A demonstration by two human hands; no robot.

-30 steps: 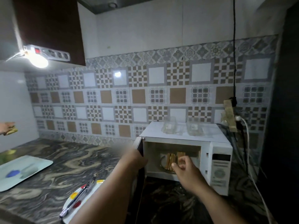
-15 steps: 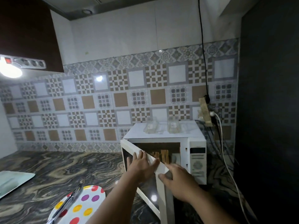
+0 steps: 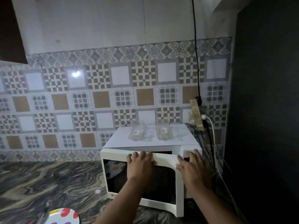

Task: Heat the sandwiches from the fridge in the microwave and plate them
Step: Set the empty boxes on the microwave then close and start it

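At the counter's near edge the polka-dot plate (image 3: 64,216) waits unfilled, while the left hand (image 3: 140,165) and right hand (image 3: 191,168), fingers spread flat, press the white microwave's door (image 3: 163,160) nearly shut, sandwiches presumably inside unseen, so heating and plating remain.

Patterned tile backsplash (image 3: 103,101) below white wall (image 3: 90,25); marbled dark countertop (image 3: 48,180); dim light.

Two clear containers (image 3: 139,133), seemingly empty, near a hanging power strip (image 3: 196,114).
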